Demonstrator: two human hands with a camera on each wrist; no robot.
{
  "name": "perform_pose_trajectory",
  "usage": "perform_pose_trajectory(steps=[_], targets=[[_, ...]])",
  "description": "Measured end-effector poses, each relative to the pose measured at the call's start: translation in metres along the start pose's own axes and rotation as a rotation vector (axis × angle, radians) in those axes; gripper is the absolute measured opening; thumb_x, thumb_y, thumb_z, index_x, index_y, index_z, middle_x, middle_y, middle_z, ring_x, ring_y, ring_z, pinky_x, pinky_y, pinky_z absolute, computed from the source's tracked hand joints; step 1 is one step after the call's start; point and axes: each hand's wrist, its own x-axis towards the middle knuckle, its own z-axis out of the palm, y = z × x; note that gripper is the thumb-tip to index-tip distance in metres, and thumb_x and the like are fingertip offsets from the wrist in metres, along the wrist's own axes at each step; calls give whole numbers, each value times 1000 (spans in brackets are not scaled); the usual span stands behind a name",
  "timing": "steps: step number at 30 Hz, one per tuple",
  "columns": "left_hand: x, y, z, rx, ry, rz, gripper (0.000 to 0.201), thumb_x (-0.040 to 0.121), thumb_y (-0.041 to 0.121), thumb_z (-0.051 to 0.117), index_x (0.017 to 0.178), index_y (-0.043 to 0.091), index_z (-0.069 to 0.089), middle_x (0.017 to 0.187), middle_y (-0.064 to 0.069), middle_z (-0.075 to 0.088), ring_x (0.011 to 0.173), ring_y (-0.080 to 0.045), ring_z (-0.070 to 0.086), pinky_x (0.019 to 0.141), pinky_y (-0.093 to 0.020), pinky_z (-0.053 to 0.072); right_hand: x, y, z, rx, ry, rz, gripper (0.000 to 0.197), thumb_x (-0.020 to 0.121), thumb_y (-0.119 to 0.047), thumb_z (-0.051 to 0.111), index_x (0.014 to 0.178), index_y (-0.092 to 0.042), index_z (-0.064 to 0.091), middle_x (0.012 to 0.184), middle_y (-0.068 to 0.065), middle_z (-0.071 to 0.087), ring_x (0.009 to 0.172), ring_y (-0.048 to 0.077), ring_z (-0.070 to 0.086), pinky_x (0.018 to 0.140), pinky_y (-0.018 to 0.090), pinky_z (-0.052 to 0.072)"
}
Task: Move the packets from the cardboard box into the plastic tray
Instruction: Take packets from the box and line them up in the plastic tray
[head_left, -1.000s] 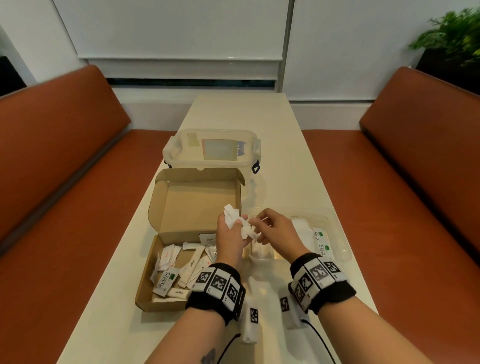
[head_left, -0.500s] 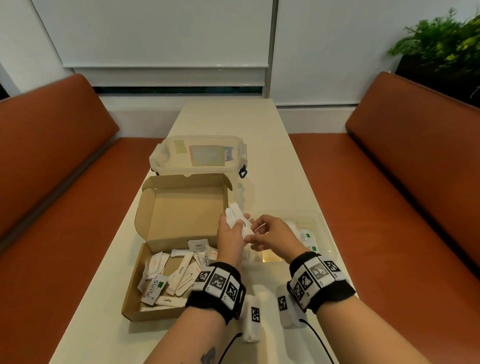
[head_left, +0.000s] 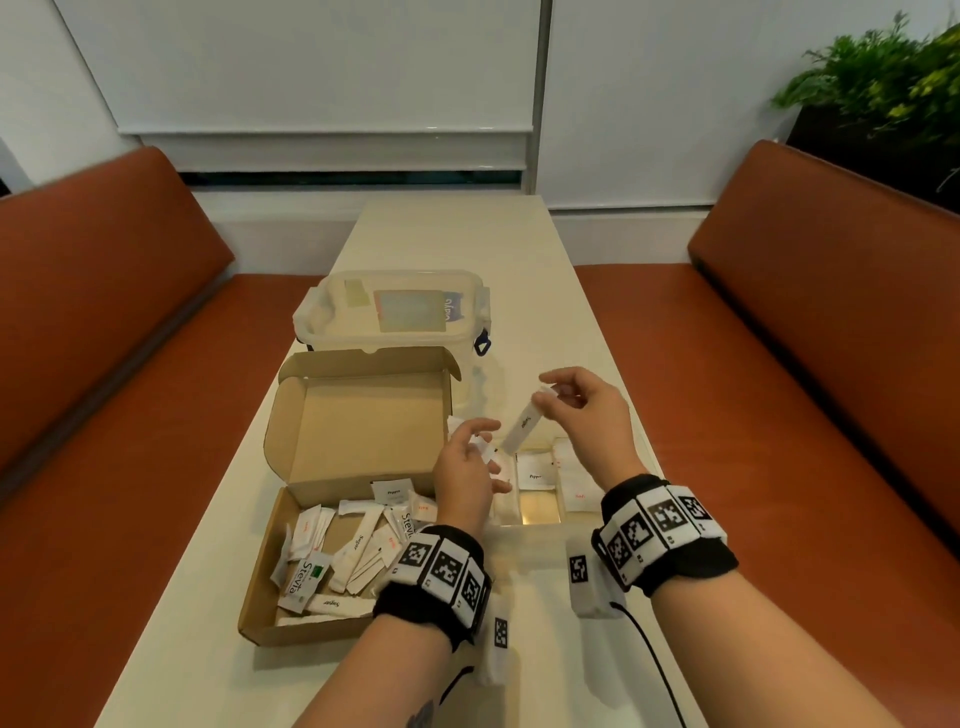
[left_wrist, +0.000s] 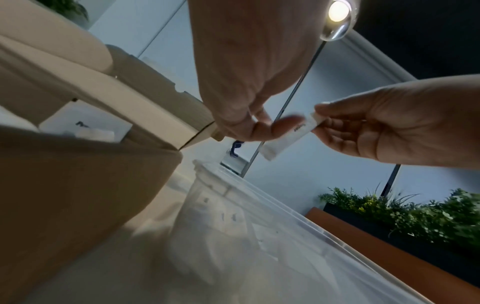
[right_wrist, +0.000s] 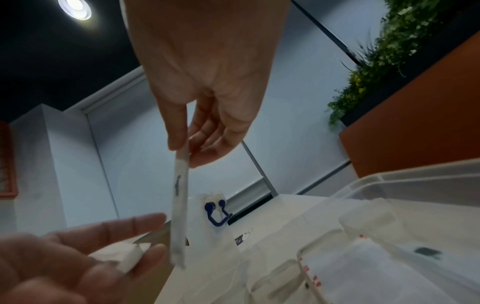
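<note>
Pinching the top end of a slim white paper stick packet (head_left: 523, 427), your right hand (head_left: 587, 415) has thumb and forefinger closed on it, other fingers loose, packet dangling tilted above the clear plastic compartment tray (head_left: 540, 522). Your left hand (head_left: 467, 475) sits between cardboard box and tray, fingers partly curled round a small bunch of white paper packets (right_wrist: 122, 257); how many, can't tell.

Handling, as a judgement: these look near weightless, thin and floppy, so a light pinch does it. Squeeze hard and you'd likely crease or burst one. Take hold at the sealed end, as you have now, so the length hangs straight and drops in lengthwise. Paper shouldn't be slippery, but the left-hand bunch could fan out and shed one.

Most packets (head_left: 332, 561) lie loose in the open brown cardboard box (head_left: 260, 618), left of the tray on the long cream table (head_left: 457, 234). A few square sachets (head_left: 535, 470) already sit in tray compartments.

Edges: the tray's dividers and rim are low; the raised box lid (head_left: 358, 415) stands just left of your left hand, so don't swing that way. A clear lidded plastic container (head_left: 395, 306) sits beyond the box, apart from the tray. Room above and right of the tray looks open; table edge is close on the right.
</note>
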Motion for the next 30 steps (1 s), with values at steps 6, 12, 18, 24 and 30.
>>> perform_pose_trajectory(steps=[6,12,18,24,30], targets=[[-1,1,-1,89,-165,-21,26,99,20,41,97,30,65,89,10,59,47,-1,38,41,-16,35,2,-1,5,10,-74,26,12,79,-11,73,82,-22,69,78,2,68,79,17,65,81,35,57],[-5,-1,-2,83,-226,-3,10,88,31,65,95,23,67,41,15,41,39,-3,33,39,-19,30,4,4,5,117,-20,90,14,81,-12,72,94,-14,67,79,7,69,75,17,67,78,33,58],[-3,-3,-5,72,-133,-27,10,89,26,63,88,17,67,44,14,44,37,-2,35,38,-18,31,-11,17,18,79,-135,222,21,82,-11,72,99,-9,62,76,10,71,70,18,68,71,27,57],[-2,0,-12,23,1,7,25,98,17,46,114,12,65,89,-11,60,53,-21,44,42,-17,37,-6,28,30,-183,-34,248,15,75,-11,75,81,-12,61,75,8,69,66,17,63,65,27,51],[-4,6,-15,-117,26,6,36,101,3,31,119,13,60,109,-4,54,57,-11,46,46,-21,49,-15,47,58,-670,-204,181,4,78,-14,62,81,-16,65,78,0,67,80,20,62,68,27,45]])
